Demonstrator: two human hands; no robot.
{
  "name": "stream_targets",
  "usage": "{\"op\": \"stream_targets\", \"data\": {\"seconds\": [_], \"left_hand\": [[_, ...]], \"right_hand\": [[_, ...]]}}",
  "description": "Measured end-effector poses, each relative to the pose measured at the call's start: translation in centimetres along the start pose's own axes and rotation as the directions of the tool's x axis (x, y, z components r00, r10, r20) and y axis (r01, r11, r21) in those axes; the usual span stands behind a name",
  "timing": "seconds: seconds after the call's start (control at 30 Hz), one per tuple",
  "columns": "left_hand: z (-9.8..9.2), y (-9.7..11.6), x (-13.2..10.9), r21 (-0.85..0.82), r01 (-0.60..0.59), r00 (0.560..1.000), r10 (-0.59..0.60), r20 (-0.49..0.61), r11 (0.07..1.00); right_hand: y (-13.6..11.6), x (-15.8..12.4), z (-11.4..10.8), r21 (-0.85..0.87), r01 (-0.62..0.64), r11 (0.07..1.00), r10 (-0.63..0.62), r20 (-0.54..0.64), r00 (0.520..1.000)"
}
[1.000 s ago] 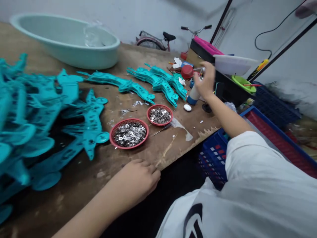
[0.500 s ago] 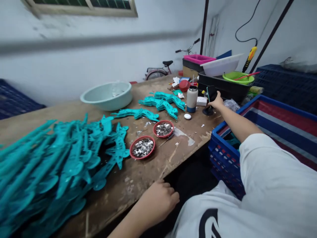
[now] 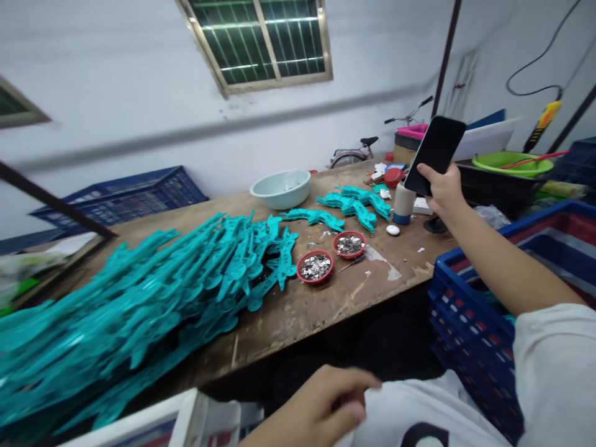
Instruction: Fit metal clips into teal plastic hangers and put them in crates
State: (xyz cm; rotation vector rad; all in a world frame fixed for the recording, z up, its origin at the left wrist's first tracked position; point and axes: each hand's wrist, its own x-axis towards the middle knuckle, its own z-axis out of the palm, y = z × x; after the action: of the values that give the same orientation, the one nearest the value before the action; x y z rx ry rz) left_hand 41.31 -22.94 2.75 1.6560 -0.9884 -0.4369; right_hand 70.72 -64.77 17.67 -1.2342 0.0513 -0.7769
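Raised above the table's right part, my right hand (image 3: 444, 189) grips a black-screened smartphone (image 3: 436, 152), thumb across its lower front. My left hand (image 3: 328, 403) is low in front of my lap, holding nothing, with thumb and forefinger apart and the other fingers curled. Below and behind the phone stands a cream and blue bottle (image 3: 403, 203), partly hidden by it. A dark round stand (image 3: 435, 225) and a white oval object (image 3: 393, 230) lie on the table nearby. Two red bowls, one nearer (image 3: 315, 267) and one farther (image 3: 349, 244), hold small shiny metal pieces.
A large heap of teal plastic parts (image 3: 186, 298) covers the table's left, with several more (image 3: 354, 208) farther back. Behind is a pale blue basin (image 3: 279, 192). Blue crates stand at right (image 3: 465, 310) and far left (image 3: 135, 192). A white frame (image 3: 181, 416) is at lower left.
My right hand has lifted the phone up from the dark stand. My left hand has moved off the table edge towards my lap, its fingers loosening. The view has swung left and up.
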Motion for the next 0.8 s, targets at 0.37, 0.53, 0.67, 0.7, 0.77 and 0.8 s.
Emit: {"op": "stream_targets", "data": {"seconds": [0.37,0.53,0.67,0.7,0.77,0.8], "left_hand": [[-1.7,-1.8,1.6,-0.535,0.075,0.838,-0.344,-0.424,0.842],[-0.7,-3.6,0.1,0.192,0.206,0.899,-0.109,-0.424,0.959],[-1.2,-4.5,0.0,0.623,0.082,0.897,0.215,-0.387,0.778],[-1.5,-4.6,0.0,0.699,0.048,0.908,0.261,-0.328,0.714],[-1.9,-4.6,-0.1,0.813,0.020,0.934,0.280,-0.224,0.582],[-2.0,-4.6,-0.3,0.849,0.030,0.945,0.262,-0.196,0.527]], "right_hand": [[1.6,-25.8,3.0,-0.492,-0.785,0.376,0.557,0.797,-0.233],[2.0,-25.9,2.8,-0.519,-0.821,0.240,0.567,0.761,-0.315],[1.3,-25.1,2.6,-0.458,-0.854,0.249,0.562,0.786,-0.258],[1.2,-25.0,2.5,-0.454,-0.855,0.251,0.568,0.784,-0.250],[1.3,-24.9,2.3,-0.450,-0.856,0.255,0.578,0.780,-0.239],[1.4,-25.0,2.3,-0.448,-0.856,0.257,0.582,0.779,-0.232]]}}
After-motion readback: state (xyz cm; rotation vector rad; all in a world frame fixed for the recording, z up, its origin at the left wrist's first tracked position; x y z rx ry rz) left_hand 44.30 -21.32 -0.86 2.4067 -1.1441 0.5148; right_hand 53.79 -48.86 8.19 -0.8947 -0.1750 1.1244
